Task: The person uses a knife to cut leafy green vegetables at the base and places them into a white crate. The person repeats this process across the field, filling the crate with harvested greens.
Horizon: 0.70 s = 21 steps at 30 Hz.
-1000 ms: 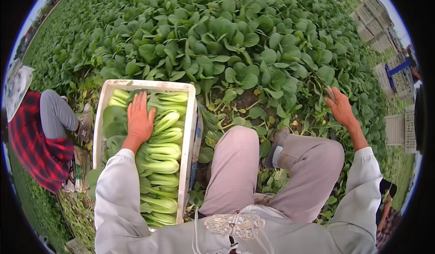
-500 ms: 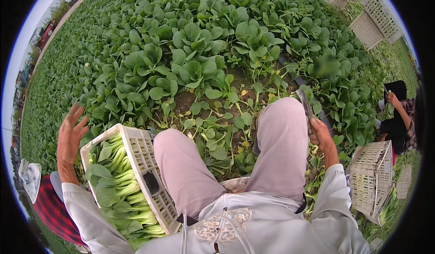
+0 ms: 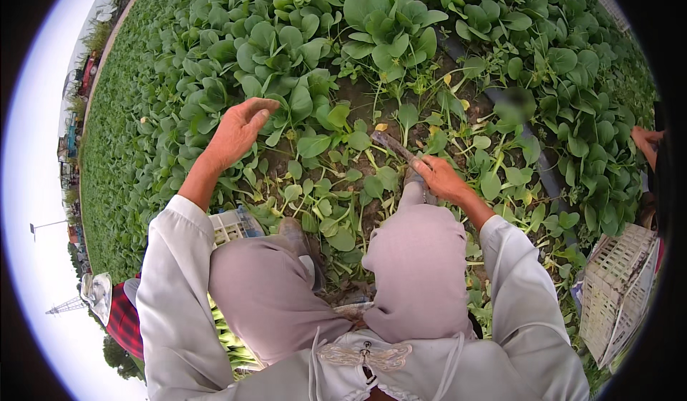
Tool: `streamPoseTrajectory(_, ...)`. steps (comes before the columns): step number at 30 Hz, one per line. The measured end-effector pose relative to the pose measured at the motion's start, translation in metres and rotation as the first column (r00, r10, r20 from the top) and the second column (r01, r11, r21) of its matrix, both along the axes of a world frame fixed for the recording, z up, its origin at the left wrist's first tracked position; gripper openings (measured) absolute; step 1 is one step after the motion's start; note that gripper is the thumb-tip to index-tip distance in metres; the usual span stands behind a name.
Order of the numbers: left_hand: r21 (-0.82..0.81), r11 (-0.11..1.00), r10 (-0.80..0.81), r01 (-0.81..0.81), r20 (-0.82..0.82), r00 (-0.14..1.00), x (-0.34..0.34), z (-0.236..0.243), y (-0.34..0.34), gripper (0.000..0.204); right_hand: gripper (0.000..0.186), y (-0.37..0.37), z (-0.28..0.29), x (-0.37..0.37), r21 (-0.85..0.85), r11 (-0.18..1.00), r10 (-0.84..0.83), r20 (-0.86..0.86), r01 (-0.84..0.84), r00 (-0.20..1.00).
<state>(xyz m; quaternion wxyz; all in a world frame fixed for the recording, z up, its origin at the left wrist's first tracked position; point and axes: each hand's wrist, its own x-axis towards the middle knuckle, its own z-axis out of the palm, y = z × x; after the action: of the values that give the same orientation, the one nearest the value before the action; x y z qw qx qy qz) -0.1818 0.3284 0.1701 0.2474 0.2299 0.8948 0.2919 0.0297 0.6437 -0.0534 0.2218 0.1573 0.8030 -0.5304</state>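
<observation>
My hands are apart. My left hand is empty, fingers loosely extended at a leafy plant standing ahead; contact cannot be confirmed. My right hand is clamped on a knife-like tool. Done, in my judgement: pale-stalked greens lie in the white crate, mostly hidden by my left leg; fill unverified. Left: dense plants stand uncut beyond the leaf-strewn soil.

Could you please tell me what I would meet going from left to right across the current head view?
Co-worker in red plaid, left hand, narrow tool, right hand, pale crate.
</observation>
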Motion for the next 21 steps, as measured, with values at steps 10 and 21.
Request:
streamPoseTrajectory(10,-0.544,0.683,-0.673,0.488,-0.207,0.710,-0.035,-0.195,0.071,0.012,0.042,-0.051,-0.031,-0.086,0.067,0.991,0.119,-0.001,-0.118,0.993)
streamPoseTrajectory(21,-0.492,0.823,-0.391,0.284,-0.128,0.911,0.023,-0.246,0.009,0.044,0.032,-0.081,-0.074,-0.069,-0.024,1.000,0.005,0.022,-0.004,1.000)
